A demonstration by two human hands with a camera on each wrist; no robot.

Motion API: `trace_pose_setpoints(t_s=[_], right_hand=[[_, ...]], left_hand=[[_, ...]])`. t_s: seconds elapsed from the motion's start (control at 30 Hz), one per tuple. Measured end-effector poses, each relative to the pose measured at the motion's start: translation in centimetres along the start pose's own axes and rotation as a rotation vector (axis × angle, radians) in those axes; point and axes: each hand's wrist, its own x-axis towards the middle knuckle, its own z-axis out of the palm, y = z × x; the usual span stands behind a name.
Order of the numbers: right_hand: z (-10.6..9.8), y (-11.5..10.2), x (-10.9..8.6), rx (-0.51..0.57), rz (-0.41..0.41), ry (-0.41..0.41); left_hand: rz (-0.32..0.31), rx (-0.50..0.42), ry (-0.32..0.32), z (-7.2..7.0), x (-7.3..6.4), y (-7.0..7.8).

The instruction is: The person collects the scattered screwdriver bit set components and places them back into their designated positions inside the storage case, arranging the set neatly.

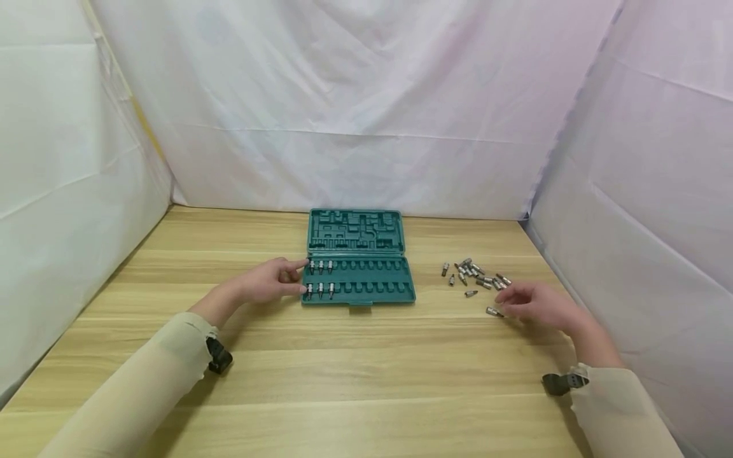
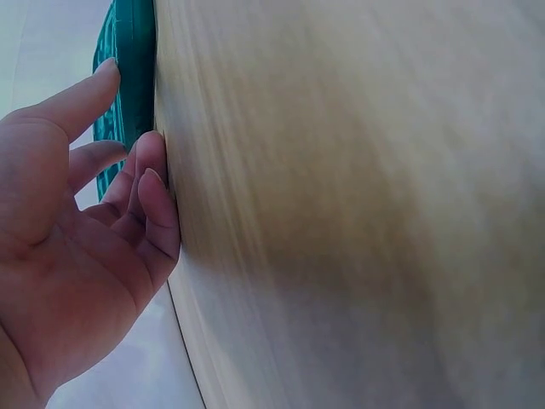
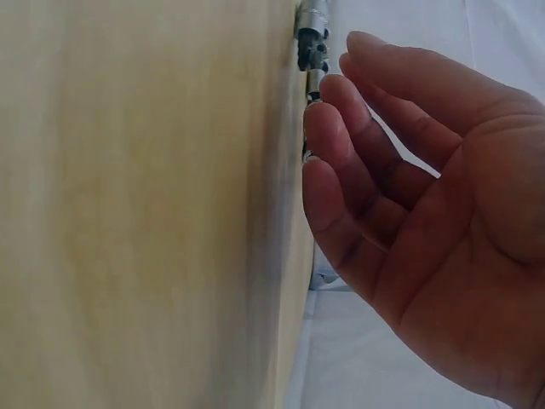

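Observation:
An unfolded green plastic socket case (image 1: 361, 275) lies on the table. Several silver bit sockets (image 1: 321, 290) with dark tips fill slots at the left end of its two rows. At the case's left edge is my left hand (image 1: 269, 280), thumb and index finger stretched along the rim; its other fingers bend loosely in the left wrist view. My right hand (image 1: 538, 306) hovers low beside a single bit socket (image 1: 494, 312) on the table. Its fingers bend loosely, and nothing shows between them and the thumb in the right wrist view.
A loose group of bit sockets (image 1: 472, 268) lies right of the case, scattered on the wooden table (image 1: 366, 375). The case's moulded lid (image 1: 355, 230) lies back toward the rear. White sheeting (image 1: 366, 127) stands behind the table and at both sides.

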Motion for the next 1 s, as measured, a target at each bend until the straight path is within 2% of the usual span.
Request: trace_pose_setpoints(t_s=[0.3,0.67,0.9,1.0], right_hand=[[0.4,-0.5,0.7,-0.072,0.047,-0.033],[0.9,-1.0,1.6,-0.106,0.016,-0.058],[1.0,-1.5,1.5,-0.097,0.007,-0.044],[1.1,-1.8,1.7,-0.043,0.016,-0.033]], left_hand=[[-0.017,-0.006,0.0,0.0,0.0,0.0],[-0.02,-0.018,-0.006,0.2,0.0,-0.3],[-0.028,-0.029,-0.004,0.2,0.0,0.0],[-0.026,-0.028,-0.005,0.2,0.0,0.0]])
